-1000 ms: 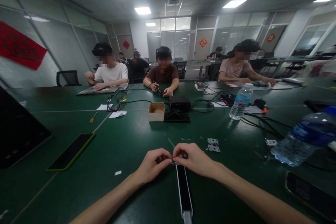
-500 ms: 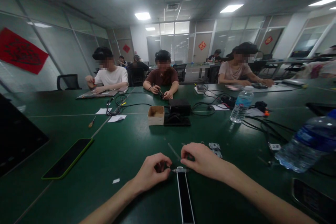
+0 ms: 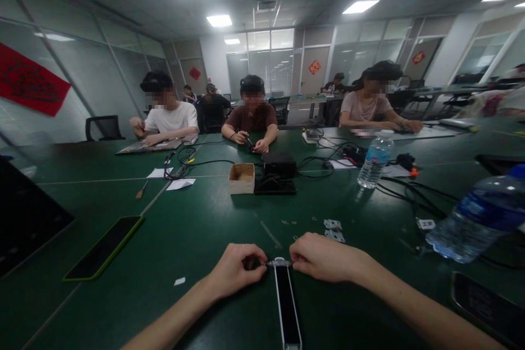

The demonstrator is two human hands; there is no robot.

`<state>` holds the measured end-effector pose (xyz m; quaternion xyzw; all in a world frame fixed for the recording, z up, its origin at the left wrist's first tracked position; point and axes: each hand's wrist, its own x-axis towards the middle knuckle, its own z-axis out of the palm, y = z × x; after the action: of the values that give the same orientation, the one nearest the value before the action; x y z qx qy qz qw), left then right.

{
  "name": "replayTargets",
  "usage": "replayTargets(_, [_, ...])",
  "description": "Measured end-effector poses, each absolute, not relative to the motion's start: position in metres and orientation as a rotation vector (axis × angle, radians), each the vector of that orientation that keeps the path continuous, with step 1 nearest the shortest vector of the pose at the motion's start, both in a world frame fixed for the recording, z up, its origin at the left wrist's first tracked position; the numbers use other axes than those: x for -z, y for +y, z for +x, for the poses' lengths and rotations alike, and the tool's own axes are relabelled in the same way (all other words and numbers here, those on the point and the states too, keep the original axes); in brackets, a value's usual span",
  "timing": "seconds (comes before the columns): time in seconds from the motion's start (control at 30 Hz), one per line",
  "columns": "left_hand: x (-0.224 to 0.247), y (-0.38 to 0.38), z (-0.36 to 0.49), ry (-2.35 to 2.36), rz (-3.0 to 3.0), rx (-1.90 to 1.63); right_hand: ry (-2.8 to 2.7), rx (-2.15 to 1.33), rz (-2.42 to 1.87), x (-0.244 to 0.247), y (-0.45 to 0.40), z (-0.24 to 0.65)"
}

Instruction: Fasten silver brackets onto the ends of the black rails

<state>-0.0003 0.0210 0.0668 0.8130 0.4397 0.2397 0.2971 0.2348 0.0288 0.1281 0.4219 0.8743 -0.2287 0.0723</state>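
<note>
A long, narrow black bar with white edges [image 3: 288,306] lies on the green table, pointing away from me. Across its far end sits a small silvery metal crosspiece [image 3: 279,263]. My left hand [image 3: 238,267] pinches the crosspiece's left end between thumb and forefinger. At the opposite end are the curled fingers of my right hand [image 3: 322,256], closed together; whatever is between those fingertips is hidden. Beyond the right hand lie flat metal plates with holes [image 3: 334,230], and a few tiny parts [image 3: 289,222] are scattered near them.
A green-edged phone [image 3: 104,247] and a white scrap [image 3: 179,281] lie to the left. Ahead stand an open cardboard box [image 3: 241,186] and a black device [image 3: 279,165] with cables. Water bottles [image 3: 375,158] and a dark phone [image 3: 486,306] are on the right. Several people sit opposite.
My right hand has come down toward me, its fingers closing at the crosspiece's right end. The left hand keeps its pinch. The whole view has shifted slightly.
</note>
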Motion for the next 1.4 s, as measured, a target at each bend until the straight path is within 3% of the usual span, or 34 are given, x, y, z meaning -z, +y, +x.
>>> replayTargets(0.5, [-0.066, 0.02, -0.004, 1.039, 2.179, -0.615, 2.647, 0.711, 1.259, -0.125, 0.03, 0.233])
replayTargets(0.8, [-0.063, 0.018, -0.003, 0.984, 2.219, -0.626, 2.678, 0.543, 1.272, -0.13, 0.024, 0.229])
replayTargets(1.1, [-0.065, 0.016, 0.0, 1.029, 2.275, -0.586, 2.547, 0.378, 1.726, -0.16, 0.054, 0.286])
replayTargets(1.4, [-0.06, 0.02, -0.002, 1.046, 2.315, -0.545, 2.324, 0.435, 1.811, -0.15, 0.074, 0.315])
